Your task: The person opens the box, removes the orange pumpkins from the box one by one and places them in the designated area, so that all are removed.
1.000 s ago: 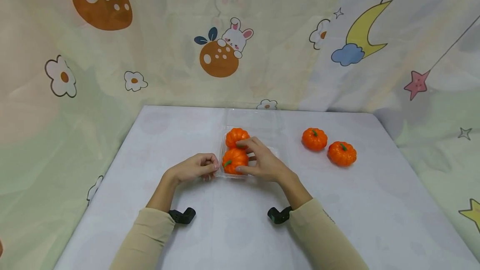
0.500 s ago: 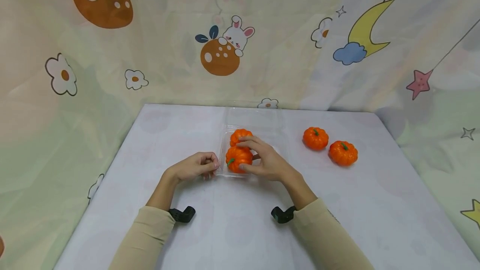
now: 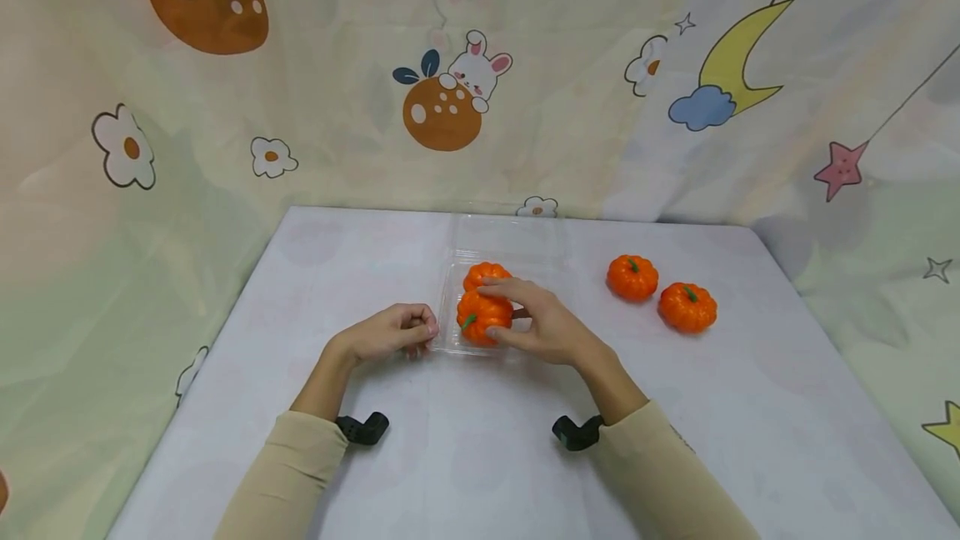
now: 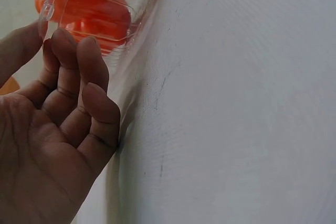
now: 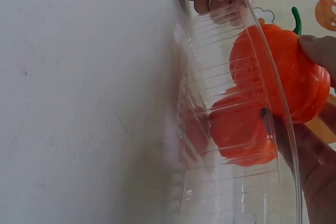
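at the left, beside a black wrist-worn camera, shown below a beige sleeve: the bare left hand, with thumb and fingertips drawn close and curled, pinching the near-left corner of a clear, ribbed plastic tray; most likely gripped there to stop so light a thing from sliding under the other hand's work. just to the right, inside the tray toward its left side: a glossy orange ribbed pumpkin with a green stem, nearest the front edge, tilted with the stem toward front left; hard to tell whether resting fully on the tray floor. directly behind, touching or nearly so, and partly covered by fingers: a second glossy orange pumpkin, also inside the tray. farther back, lying folded open on the white tabletop: a clear plastic lid, presumably laid back to leave the tray reachable from above. next, coming in from the right: the bare right hand, curled around the front pumpkin, with thumb on the near side and fingers on the far side, a spread about as wide as the fruit, probably chosen to steady a round body across its middle. last, outside the tray at the right: two loose orange pumpkins, one slightly farther back and one nearer, both stem up, side by side and within easy reach.
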{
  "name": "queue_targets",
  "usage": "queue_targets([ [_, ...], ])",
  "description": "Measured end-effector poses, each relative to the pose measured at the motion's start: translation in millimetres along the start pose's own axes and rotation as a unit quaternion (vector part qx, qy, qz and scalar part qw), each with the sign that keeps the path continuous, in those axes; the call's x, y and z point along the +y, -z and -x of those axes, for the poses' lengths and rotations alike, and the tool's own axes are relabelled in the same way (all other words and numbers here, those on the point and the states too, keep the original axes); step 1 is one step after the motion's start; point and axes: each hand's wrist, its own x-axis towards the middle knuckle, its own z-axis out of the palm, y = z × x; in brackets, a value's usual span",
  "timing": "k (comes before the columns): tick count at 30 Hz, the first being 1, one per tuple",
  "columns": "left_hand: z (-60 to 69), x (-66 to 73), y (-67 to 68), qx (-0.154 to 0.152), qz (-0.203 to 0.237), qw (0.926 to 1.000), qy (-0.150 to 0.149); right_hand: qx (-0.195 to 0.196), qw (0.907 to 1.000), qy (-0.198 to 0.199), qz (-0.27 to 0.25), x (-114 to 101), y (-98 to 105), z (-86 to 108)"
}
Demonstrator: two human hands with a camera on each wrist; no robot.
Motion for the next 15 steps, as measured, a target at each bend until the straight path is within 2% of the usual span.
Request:
queue_targets([
  [15,2.5,0.9,-1.4,0.007,0.001,0.9999,0.008,0.028,0.9995,0.009,0.007,5,17,14.3],
])
